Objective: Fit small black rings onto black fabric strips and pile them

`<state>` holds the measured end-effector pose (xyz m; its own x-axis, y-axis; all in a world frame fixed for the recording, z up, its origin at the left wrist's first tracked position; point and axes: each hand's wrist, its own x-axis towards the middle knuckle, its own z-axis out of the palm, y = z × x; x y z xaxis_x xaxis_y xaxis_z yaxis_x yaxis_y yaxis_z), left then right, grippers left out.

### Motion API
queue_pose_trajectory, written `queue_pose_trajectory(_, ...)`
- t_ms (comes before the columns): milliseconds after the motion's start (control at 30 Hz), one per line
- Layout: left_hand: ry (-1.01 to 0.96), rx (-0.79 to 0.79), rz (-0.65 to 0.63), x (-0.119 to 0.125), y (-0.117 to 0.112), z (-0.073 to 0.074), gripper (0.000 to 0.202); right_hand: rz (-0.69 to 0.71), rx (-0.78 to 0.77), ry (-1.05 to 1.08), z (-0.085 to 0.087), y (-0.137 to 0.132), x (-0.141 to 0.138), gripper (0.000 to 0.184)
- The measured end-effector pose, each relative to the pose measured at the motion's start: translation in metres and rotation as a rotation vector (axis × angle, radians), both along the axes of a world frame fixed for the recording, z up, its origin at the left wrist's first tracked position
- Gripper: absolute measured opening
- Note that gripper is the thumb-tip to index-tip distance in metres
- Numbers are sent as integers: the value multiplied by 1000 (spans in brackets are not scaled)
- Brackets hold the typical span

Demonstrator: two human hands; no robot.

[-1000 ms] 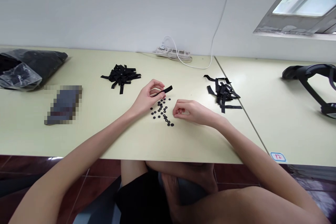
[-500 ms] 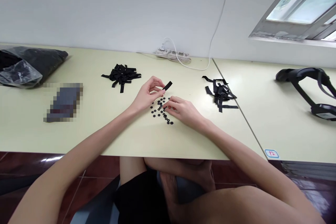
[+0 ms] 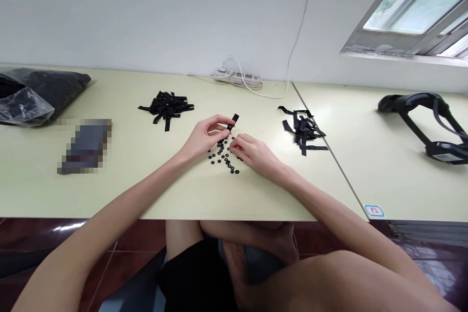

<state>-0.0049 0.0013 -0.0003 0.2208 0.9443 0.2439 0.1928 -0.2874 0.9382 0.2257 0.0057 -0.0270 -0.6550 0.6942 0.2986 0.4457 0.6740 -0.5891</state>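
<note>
My left hand (image 3: 205, 137) pinches a short black fabric strip (image 3: 236, 118) between thumb and fingers, above the table. A small round mark shows on the strip near the fingertips. Close by on the right, my right hand (image 3: 256, 152) has its thumb and fingertips pressed together; whatever they hold, if anything, is too small to make out. Beneath both hands lie several small black round discs (image 3: 237, 172), some with pale centres. One pile of black strips (image 3: 166, 106) lies beyond my left hand, and a second pile of strips (image 3: 302, 129) lies right of my right hand.
A white power strip (image 3: 237, 78) with a cable sits against the wall. On the left are a plastic bag (image 3: 64, 90) with dark contents and a pixelated dark object (image 3: 87, 144). A black head-worn device (image 3: 444, 151) rests at the right, past the table seam (image 3: 343, 178).
The strip in my left hand has turned more upright, and more of it shows. My right fingertips have lifted slightly from among the discs toward the strip. The view has shifted a little.
</note>
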Motion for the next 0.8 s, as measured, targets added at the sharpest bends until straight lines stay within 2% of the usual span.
queue_pose_trajectory(133,-52,-14,3,1,0,-3,37,-55,-191,187,7,-2,5,21)
queue_pose_trajectory(233,-58,-43,-6,1,-1,-3,42,-69,-259,346,9,-2,7,21)
queue_pose_trajectory(400,-39,6,-34,3,-5,0,14,-85,-381,485,10,-2,9,22)
queue_pose_trajectory(467,-16,71,-25,3,-5,1,11,-88,-428,521,10,-2,10,22)
queue_pose_trajectory(600,32,125,45,2,-5,1,12,-86,-437,545,11,-2,12,20)
queue_pose_trajectory(800,-21,-34,15,4,-8,2,19,-119,-413,544,15,-3,15,22)
